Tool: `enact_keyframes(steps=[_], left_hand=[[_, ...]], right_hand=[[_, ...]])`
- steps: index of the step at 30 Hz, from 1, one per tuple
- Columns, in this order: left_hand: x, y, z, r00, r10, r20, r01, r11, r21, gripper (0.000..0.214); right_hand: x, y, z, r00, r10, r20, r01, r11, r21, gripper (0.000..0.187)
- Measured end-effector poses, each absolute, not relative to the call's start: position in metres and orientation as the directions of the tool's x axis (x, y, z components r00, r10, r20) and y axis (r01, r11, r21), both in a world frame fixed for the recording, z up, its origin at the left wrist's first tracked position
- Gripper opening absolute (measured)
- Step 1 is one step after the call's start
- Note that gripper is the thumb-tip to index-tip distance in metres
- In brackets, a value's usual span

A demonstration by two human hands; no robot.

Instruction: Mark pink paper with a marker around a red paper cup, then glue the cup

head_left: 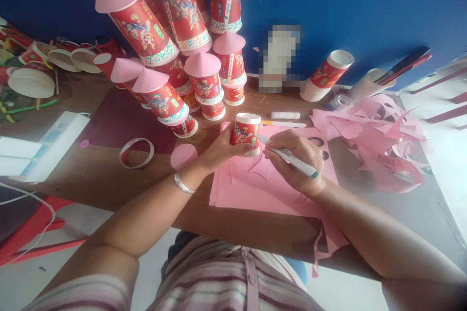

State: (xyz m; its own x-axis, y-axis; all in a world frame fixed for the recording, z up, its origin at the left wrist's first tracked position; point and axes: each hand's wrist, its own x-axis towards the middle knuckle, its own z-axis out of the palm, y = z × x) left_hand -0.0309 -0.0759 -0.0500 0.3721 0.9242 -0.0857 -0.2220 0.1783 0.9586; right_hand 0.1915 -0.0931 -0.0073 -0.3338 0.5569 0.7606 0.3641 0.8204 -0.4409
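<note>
My left hand (222,148) is closed round a red printed paper cup (245,129) with a white rim. The cup stands upright above a stack of pink paper sheets (292,199). Green pen strokes show on the white band at the cup's lower end. In my right hand (299,163) is a white marker pen (297,161) with a dark green end, its tip pointing toward the cup's right side. Whether the tip touches the cup I cannot tell. Scissors (317,142) lie on the pink sheets, partly hidden behind my right hand.
Stacked red cup towers with pink paper cones (204,65) stand at the back left. Beside my left arm are a tape ring (136,153) and a pink paper disc (183,157). Pink scraps (383,141) lie right, near a glue stick (285,115), an orange pen (283,124) and more cups (330,75).
</note>
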Motion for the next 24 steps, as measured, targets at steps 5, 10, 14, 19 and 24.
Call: enact_keyframes(steps=[5, 10, 14, 19, 24], left_hand=[[-0.0310, -0.0781, -0.0461, 0.366, 0.921, -0.130, -0.207, 0.217, 0.954, 0.064], [-0.0297, -0.0776, -0.0432, 0.356, 0.927, -0.116, -0.206, 0.199, 0.958, 0.061], [-0.0291, -0.0773, -0.0429, 0.391, 0.915, -0.099, -0.230, 0.201, 0.952, 0.059], [-0.0301, -0.0796, -0.0438, 0.352, 0.927, -0.128, -0.215, 0.213, 0.953, 0.069], [-0.0298, -0.0791, -0.0457, 0.353, 0.929, -0.114, -0.215, 0.200, 0.956, 0.066]], right_hand=[[0.1901, -0.0925, -0.0065, -0.333, 0.493, 0.804, 0.410, 0.844, -0.347, 0.006], [0.1920, -0.0923, -0.0046, -0.331, 0.460, 0.824, 0.487, 0.831, -0.268, 0.017], [0.1952, -0.0909, -0.0057, -0.395, 0.399, 0.828, 0.419, 0.880, -0.224, 0.034], [0.1928, -0.0924, -0.0125, -0.416, 0.410, 0.812, 0.384, 0.888, -0.252, 0.027], [0.1904, -0.0927, -0.0115, -0.372, 0.446, 0.814, 0.354, 0.879, -0.319, 0.031]])
